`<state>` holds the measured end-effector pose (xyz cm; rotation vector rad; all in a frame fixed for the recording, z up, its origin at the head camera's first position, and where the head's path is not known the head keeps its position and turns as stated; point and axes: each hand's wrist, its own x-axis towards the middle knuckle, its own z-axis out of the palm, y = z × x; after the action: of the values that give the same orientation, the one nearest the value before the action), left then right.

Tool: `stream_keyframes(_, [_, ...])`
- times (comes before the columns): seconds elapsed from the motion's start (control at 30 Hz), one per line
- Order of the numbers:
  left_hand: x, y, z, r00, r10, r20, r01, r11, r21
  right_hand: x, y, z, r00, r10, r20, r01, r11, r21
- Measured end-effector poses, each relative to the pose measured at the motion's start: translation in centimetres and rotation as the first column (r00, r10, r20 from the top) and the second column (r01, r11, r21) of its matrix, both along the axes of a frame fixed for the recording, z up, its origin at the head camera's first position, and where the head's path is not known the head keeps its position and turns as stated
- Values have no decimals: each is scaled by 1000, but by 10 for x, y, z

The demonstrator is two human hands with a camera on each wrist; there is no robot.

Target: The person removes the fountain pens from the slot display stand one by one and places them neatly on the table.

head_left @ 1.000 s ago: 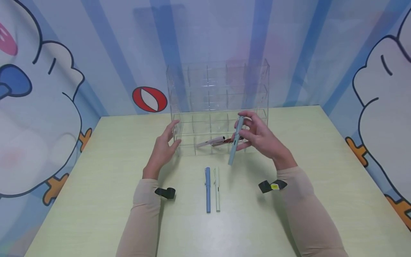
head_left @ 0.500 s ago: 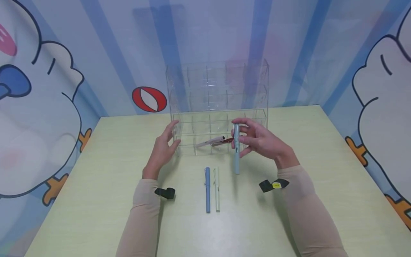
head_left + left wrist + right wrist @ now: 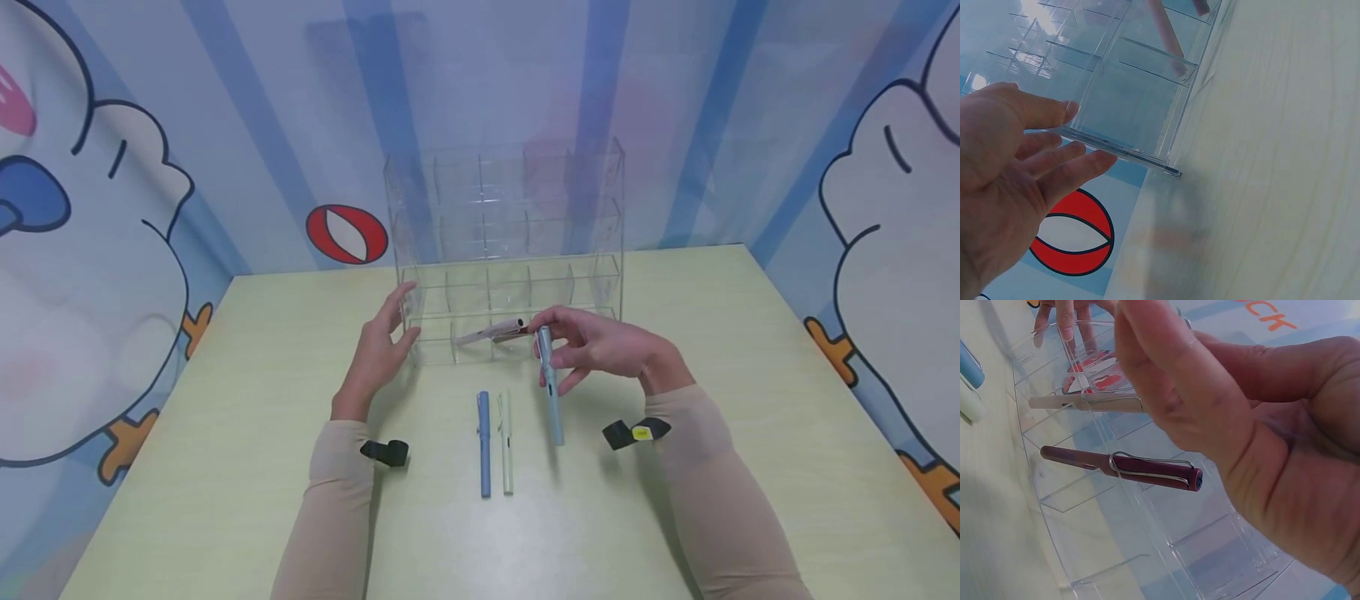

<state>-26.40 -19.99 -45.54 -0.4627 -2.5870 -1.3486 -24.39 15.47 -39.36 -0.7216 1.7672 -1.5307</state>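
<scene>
A clear acrylic rack (image 3: 510,260) with tiers of compartments stands at the back of the table. My left hand (image 3: 377,358) holds its left side panel (image 3: 1122,151) between thumb and fingers. In front of the rack's right part, my right hand (image 3: 603,346) pinches a light blue pen (image 3: 552,404), its lower end slanting toward me. A pale pinkish pen (image 3: 480,333) and a dark red pen (image 3: 1154,472) with a metal clip lie in the bottom tier. On the table, a blue pen (image 3: 484,450) and a pale green pen (image 3: 507,450) lie side by side.
The light wooden table (image 3: 225,467) reaches back to a blue striped backdrop (image 3: 510,75) printed with cartoon figures. A black wrist camera (image 3: 386,452) sits on the left sleeve and another camera (image 3: 633,433) on the right.
My right hand has come down and toward me with the light blue pen, whose lower end has swung to the right. The left hand stays on the rack.
</scene>
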Motion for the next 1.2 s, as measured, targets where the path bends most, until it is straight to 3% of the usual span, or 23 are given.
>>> stream_keyframes(0.17, [-1, 0, 1, 1000, 3, 1, -3, 1000, -6, 3, -3, 0, 999, 11, 35, -13, 999, 44])
stream_keyframes(0.73, [1, 1, 2, 1000, -2, 10, 2, 1000, -4, 2, -14, -17, 978, 196, 75, -205, 967, 154])
stream_keyframes(1.2, [1, 2, 4, 1000, 0, 28, 0, 1000, 1, 1, -26, -32, 982, 170, 80, -185, 946, 264])
